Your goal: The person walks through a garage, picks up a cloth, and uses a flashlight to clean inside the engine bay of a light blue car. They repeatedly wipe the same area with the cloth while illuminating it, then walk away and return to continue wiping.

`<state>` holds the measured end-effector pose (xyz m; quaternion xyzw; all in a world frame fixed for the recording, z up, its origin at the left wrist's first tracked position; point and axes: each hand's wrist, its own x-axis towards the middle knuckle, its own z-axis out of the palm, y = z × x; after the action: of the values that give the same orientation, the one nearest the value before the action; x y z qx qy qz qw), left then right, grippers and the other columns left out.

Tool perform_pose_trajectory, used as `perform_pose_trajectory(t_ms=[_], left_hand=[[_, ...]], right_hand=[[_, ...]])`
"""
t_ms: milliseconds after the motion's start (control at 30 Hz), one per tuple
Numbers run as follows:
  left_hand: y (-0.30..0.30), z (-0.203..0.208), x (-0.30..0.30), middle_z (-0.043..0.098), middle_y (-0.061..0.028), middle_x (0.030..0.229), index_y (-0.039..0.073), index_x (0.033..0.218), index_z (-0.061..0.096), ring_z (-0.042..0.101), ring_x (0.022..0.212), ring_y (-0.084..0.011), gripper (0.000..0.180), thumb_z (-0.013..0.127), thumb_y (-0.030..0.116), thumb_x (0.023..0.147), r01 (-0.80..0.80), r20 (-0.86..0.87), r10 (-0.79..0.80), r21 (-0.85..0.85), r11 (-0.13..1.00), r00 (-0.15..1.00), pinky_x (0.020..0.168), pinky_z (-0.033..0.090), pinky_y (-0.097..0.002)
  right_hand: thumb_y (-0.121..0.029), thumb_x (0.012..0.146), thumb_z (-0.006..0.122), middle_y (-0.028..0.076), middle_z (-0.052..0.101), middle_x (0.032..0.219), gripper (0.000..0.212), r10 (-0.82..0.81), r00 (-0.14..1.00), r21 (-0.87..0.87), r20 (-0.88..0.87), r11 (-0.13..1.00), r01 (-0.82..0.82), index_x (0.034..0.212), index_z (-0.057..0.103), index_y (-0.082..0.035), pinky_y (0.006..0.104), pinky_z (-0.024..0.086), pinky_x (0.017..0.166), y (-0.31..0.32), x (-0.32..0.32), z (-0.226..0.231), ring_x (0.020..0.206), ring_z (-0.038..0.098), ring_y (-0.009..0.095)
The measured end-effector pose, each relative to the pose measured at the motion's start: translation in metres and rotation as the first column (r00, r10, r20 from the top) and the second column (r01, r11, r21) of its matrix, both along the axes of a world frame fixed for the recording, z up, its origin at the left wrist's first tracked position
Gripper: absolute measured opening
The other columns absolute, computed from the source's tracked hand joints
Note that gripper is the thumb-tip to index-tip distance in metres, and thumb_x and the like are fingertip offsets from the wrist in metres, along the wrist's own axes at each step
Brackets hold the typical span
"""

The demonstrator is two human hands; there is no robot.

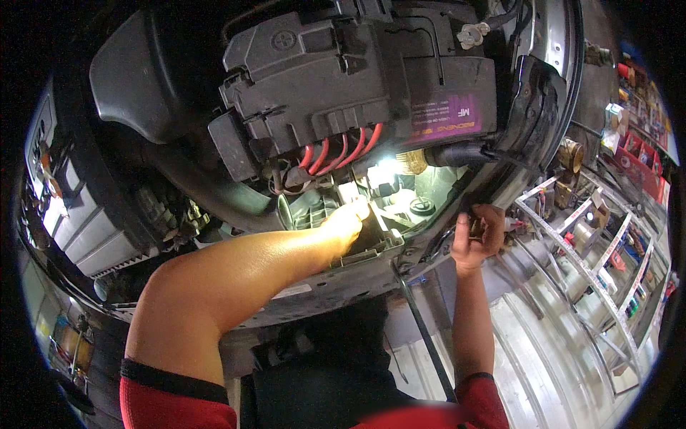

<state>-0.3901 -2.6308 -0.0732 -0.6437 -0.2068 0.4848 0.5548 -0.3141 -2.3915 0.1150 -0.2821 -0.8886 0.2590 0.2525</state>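
My left hand [346, 223] reaches over the car's front edge into the lit cavity beneath the black fuse box [307, 93]. Its fingers are bent together beside a small white piece [349, 191]; glare hides what they grip, if anything. A bright lamp with a gold ribbed head [411, 162] shines just above and to the right of that hand. Below the lamp sits a round dark cap [421, 206] on a pale part. My right hand [477, 239] is at the fender edge, fingers loosely curled and thumb apart, with nothing visible in it.
Red cables [343, 151] run below the fuse box, beside a battery with a purple label [457, 118]. A dark rod [423, 332] slants down between my arms. To the right stands a pale metal frame [572, 239] among shop goods, with a red bin [639, 161] behind.
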Motion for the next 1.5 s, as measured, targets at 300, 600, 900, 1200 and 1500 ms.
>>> perform_pose_trajectory(t_ms=[300,600,900,1200,1500], left_hand=[[0.033,0.053,-0.042,0.056,0.0015,0.074,0.022,0.1,0.061,0.047,0.065,-0.0198,0.024,0.043,0.038,0.1,0.315,-0.009,-0.344,-0.382,0.869,0.939,0.057,0.035,-0.0401],[0.027,0.041,-0.04,0.047,0.0007,0.055,0.021,0.093,0.057,0.042,0.039,-0.0217,0.022,0.042,0.034,0.102,0.674,-0.68,-0.635,-0.276,0.685,0.367,0.037,0.034,-0.0412],[0.042,0.057,-0.039,0.045,-0.0016,0.065,0.02,0.092,0.052,0.046,0.059,-0.0197,0.018,0.037,0.027,0.1,0.705,-0.695,-0.716,-0.475,0.526,0.065,0.055,0.038,-0.0356],[0.029,0.056,-0.047,0.045,-0.0009,0.063,0.017,0.088,0.05,0.047,0.057,-0.0178,0.021,0.039,0.03,0.099,0.669,-0.777,-0.567,-0.268,0.693,0.275,0.053,0.039,-0.0339],[0.03,0.072,-0.077,0.065,-0.0058,0.067,0.006,0.084,0.065,0.064,0.064,-0.0244,0.017,0.057,0.021,0.08,0.471,0.279,0.909,-0.786,0.402,-0.31,0.06,0.051,-0.0361]], right_hand=[[-0.012,0.078,0.072,0.015,0.06,0.087,0.022,-0.011,1.0,-0.032,0.003,0.999,0.011,0.092,0.061,0.001,0.0332,0.044,0.06,-0.001,0.001,-0.001,0.071,0.057,0.027],[-0.012,0.077,0.072,0.015,0.06,0.085,0.022,-0.016,1.0,0.002,0.025,1.0,0.015,0.091,0.061,0.0,0.035,0.046,0.063,-0.001,-0.001,0.001,0.073,0.058,0.029],[-0.014,0.077,0.072,0.015,0.06,0.086,0.022,-0.024,0.999,-0.02,0.027,0.999,0.025,0.09,0.061,0.001,0.0361,0.047,0.065,-0.001,0.0,0.002,0.075,0.059,0.03],[-0.012,0.077,0.071,0.015,0.06,0.086,0.022,-0.015,1.0,-0.044,0.006,0.999,0.015,0.09,0.061,0.001,0.0369,0.048,0.066,0.0,0.002,0.0,0.076,0.06,0.031],[-0.014,0.078,0.072,0.014,0.06,0.084,0.022,-0.011,1.0,-0.021,-0.016,1.0,0.01,0.091,0.062,0.0,0.0358,0.048,0.066,0.0,0.001,-0.001,0.075,0.06,0.03]])
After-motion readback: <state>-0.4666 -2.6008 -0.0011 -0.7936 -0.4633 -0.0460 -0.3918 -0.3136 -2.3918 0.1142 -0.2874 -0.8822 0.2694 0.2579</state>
